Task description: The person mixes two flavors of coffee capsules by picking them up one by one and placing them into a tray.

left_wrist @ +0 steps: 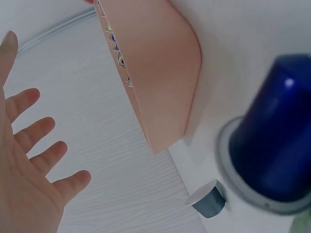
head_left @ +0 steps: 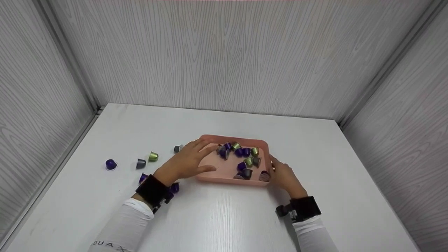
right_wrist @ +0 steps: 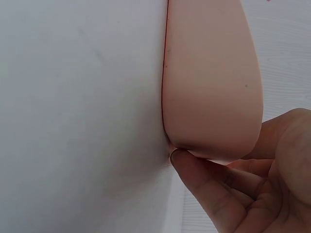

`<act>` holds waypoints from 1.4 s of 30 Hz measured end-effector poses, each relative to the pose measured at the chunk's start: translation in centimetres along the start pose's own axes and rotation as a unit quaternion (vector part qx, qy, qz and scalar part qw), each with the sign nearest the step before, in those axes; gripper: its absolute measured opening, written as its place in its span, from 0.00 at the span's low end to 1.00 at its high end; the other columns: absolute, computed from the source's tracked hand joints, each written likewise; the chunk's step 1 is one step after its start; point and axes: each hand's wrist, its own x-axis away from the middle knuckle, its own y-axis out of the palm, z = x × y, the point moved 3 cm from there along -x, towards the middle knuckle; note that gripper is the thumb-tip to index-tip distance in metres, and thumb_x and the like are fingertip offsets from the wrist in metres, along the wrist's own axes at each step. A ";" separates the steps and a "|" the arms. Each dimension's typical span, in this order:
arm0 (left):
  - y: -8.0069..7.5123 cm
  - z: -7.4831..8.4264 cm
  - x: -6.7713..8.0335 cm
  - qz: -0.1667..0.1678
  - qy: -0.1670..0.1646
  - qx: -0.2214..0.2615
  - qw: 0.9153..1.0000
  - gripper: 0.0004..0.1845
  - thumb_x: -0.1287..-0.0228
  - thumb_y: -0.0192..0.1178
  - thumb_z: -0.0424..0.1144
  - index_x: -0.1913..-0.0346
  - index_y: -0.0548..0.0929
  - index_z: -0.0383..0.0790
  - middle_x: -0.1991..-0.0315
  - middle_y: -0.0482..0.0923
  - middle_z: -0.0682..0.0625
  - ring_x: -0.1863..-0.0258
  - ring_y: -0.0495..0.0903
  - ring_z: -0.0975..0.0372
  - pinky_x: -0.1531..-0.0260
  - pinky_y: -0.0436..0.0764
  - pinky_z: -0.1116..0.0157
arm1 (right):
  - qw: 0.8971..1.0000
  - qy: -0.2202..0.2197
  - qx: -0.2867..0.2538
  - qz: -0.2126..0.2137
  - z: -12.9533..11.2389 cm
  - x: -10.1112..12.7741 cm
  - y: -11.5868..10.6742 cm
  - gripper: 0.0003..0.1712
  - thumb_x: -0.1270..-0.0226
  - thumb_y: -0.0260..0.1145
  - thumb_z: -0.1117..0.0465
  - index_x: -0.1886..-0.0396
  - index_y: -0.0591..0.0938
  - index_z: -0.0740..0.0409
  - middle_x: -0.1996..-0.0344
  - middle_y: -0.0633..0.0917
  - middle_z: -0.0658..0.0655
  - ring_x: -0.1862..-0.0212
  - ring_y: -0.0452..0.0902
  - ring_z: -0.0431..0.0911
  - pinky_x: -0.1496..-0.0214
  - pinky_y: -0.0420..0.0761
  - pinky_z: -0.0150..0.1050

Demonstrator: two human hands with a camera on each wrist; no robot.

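Shallow pink plastic tray (head_left: 213, 164) of purple, green and grey coffee capsules (head_left: 241, 157) mid-table, left hand (head_left: 189, 161) spread open over its left edge, holding nothing, right hand (head_left: 284, 176) pinching its right rim, loose capsules (head_left: 140, 162) scattered left on white table (head_left: 224, 217)

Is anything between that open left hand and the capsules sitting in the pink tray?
Nothing visible. The left hand hovers open over the pink tray at its left rim, with bare tray floor between its fingers and the capsules.
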 end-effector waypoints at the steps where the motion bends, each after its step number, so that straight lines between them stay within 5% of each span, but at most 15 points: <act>1: 0.0 0.0 0.4 -0.005 -0.007 0.001 1.000 0.40 0.32 0.49 0.65 0.26 0.61 0.44 0.28 0.59 0.40 0.28 0.56 0.46 0.31 0.56 0.47 | 1.000 -0.001 -0.002 0.001 0.0 0.0 0.0 0.31 0.26 0.55 0.62 0.27 0.63 0.64 0.52 0.83 0.65 0.58 0.80 0.51 0.57 0.79 0.49; 18: 0.7 -0.8 6.4 -0.049 -0.072 -0.003 0.996 0.48 0.39 0.47 0.73 0.22 0.51 0.54 0.24 0.54 0.44 0.27 0.52 0.45 0.32 0.55 0.43 | 1.000 -0.008 0.007 0.007 0.3 0.1 0.1 0.31 0.27 0.55 0.62 0.27 0.64 0.65 0.54 0.84 0.63 0.65 0.77 0.48 0.62 0.78 0.46; 25: 1.0 -1.1 8.5 -0.055 -0.103 0.016 0.993 0.51 0.43 0.51 0.74 0.22 0.54 0.51 0.25 0.55 0.41 0.27 0.51 0.43 0.33 0.55 0.42 | 1.000 -0.014 0.005 0.015 0.1 0.2 0.1 0.30 0.27 0.55 0.62 0.27 0.64 0.65 0.57 0.85 0.62 0.69 0.75 0.47 0.66 0.76 0.45; 34: 1.2 -1.3 10.0 -0.072 -0.138 0.038 0.987 0.52 0.47 0.60 0.70 0.23 0.58 0.48 0.27 0.58 0.39 0.28 0.53 0.40 0.33 0.56 0.42 | 1.000 -0.019 0.000 0.016 -0.1 0.3 -0.1 0.29 0.26 0.54 0.62 0.28 0.65 0.65 0.53 0.84 0.63 0.64 0.79 0.48 0.63 0.78 0.45; 42: 0.9 -1.2 10.8 -0.099 -0.152 0.067 0.981 0.51 0.48 0.61 0.70 0.26 0.63 0.46 0.28 0.60 0.39 0.30 0.58 0.43 0.37 0.66 0.45 | 1.000 -0.027 0.001 0.017 -0.2 0.4 -0.2 0.29 0.26 0.55 0.62 0.28 0.64 0.65 0.60 0.85 0.61 0.74 0.72 0.44 0.71 0.72 0.40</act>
